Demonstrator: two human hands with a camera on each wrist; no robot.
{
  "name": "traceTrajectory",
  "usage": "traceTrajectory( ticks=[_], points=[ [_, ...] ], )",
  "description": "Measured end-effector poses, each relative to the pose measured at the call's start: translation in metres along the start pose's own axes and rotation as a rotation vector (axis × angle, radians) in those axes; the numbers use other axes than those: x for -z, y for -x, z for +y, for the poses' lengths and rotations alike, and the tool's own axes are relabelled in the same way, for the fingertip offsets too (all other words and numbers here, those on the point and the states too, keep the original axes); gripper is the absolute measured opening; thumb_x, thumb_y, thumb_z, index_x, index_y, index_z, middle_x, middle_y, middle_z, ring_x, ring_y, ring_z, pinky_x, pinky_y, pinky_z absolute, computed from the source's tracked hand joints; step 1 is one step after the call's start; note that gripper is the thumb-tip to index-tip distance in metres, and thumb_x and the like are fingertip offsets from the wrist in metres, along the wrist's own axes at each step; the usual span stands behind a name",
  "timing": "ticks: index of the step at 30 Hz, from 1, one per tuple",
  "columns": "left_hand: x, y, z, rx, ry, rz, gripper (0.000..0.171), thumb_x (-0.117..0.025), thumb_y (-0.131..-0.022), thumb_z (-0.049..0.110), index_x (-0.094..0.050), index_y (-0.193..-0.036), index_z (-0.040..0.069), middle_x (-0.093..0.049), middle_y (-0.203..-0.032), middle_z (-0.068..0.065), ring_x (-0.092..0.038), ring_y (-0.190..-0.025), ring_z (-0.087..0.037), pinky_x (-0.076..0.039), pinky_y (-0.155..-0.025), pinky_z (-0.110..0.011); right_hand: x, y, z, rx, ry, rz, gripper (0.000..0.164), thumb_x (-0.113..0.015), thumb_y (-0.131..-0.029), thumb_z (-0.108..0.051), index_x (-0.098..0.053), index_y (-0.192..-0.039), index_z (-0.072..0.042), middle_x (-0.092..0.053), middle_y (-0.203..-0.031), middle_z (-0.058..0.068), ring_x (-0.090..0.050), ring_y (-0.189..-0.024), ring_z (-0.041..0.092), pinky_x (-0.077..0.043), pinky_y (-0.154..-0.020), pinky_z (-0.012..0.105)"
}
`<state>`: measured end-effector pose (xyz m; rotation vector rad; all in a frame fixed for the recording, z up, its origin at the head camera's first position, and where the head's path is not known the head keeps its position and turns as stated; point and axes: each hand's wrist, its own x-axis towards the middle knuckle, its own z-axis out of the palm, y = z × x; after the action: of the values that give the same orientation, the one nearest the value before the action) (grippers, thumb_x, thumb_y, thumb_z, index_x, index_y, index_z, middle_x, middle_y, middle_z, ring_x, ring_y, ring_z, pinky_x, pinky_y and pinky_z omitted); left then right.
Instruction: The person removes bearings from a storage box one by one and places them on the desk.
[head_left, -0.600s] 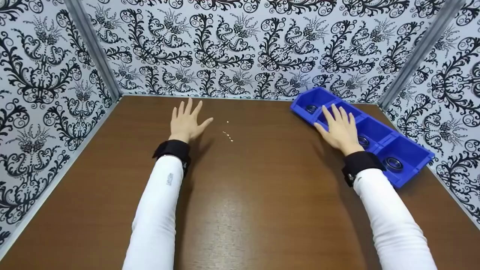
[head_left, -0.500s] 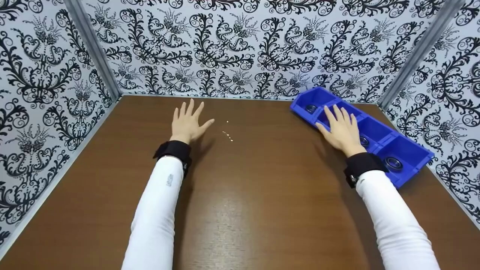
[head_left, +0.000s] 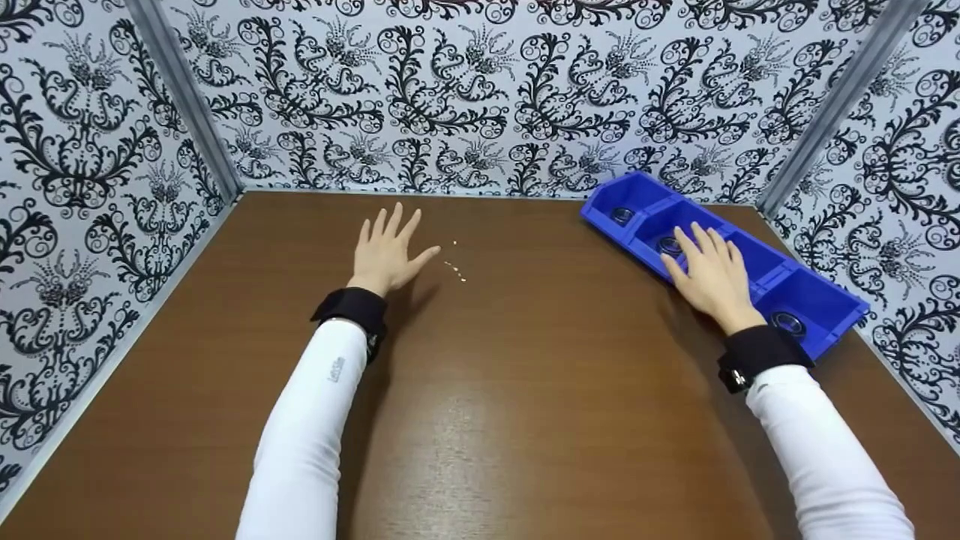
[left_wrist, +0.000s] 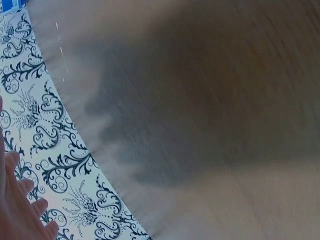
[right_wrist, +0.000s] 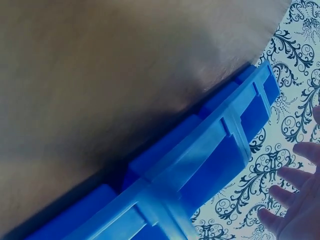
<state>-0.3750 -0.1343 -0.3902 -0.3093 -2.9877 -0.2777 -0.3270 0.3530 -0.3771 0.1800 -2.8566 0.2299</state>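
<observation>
My left hand hovers over the brown table, fingers spread and holding nothing. Its fingers also show at the left edge of the left wrist view. Over the front rim of a blue divided bin I have my right hand, fingers extended and nothing gripped; whether it touches the bin I cannot tell. Ring-shaped bearings lie in the bin: one in the far compartment, another in the second, and one in the nearest. My right hand hides part of the third compartment.
Small pale specks mark the table right of my left hand. Patterned walls stand behind and on both sides, with grey metal posts in the corners. The bin lies slantwise near the right wall.
My right hand has moved right and nearer along the bin, uncovering the second compartment's bearing and covering the third's. My left hand has drifted slightly right and nearer.
</observation>
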Motion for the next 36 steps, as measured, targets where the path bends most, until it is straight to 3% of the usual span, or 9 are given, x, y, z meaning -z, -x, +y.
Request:
traceTrajectory(
  ticks=[16, 27, 36],
  points=[
    [-0.017, 0.009, 0.020, -0.069, 0.004, -0.035, 0.078, -0.039, -0.097, 0.066, -0.016, -0.160, 0.026, -0.009, -0.169, -0.009, -0.008, -0.156, -0.033, -0.002, -0.126, -0.052, 0.007, 0.034, 0.014, -0.009, -0.042, 0.086, 0.055, -0.046, -0.104, -0.030, -0.043, -0.144, 0.007, -0.038, -0.148, 0.035, -0.032, -0.137, 0.056, -0.025, -0.112, 0.068],
    [-0.025, 0.018, 0.031, -0.122, 0.009, -0.066, 0.077, -0.039, -0.097, 0.066, -0.017, -0.160, 0.029, -0.009, -0.169, -0.007, -0.009, -0.156, -0.032, -0.005, -0.126, -0.051, 0.000, 0.060, 0.030, -0.005, -0.030, 0.270, 0.039, -0.055, -0.097, -0.014, -0.057, -0.127, 0.012, -0.055, -0.126, 0.038, -0.050, -0.115, 0.059, -0.038, -0.097, 0.069],
    [-0.032, 0.024, 0.036, -0.170, 0.003, -0.057, 0.077, -0.041, -0.097, 0.066, -0.020, -0.160, 0.028, -0.012, -0.169, -0.006, -0.012, -0.156, -0.032, -0.008, -0.126, -0.051, 0.008, 0.084, 0.049, -0.085, 0.013, 0.292, 0.038, -0.055, -0.097, -0.013, -0.056, -0.126, 0.012, -0.056, -0.122, 0.038, -0.049, -0.109, 0.062, -0.040, -0.087, 0.071]
  ],
)
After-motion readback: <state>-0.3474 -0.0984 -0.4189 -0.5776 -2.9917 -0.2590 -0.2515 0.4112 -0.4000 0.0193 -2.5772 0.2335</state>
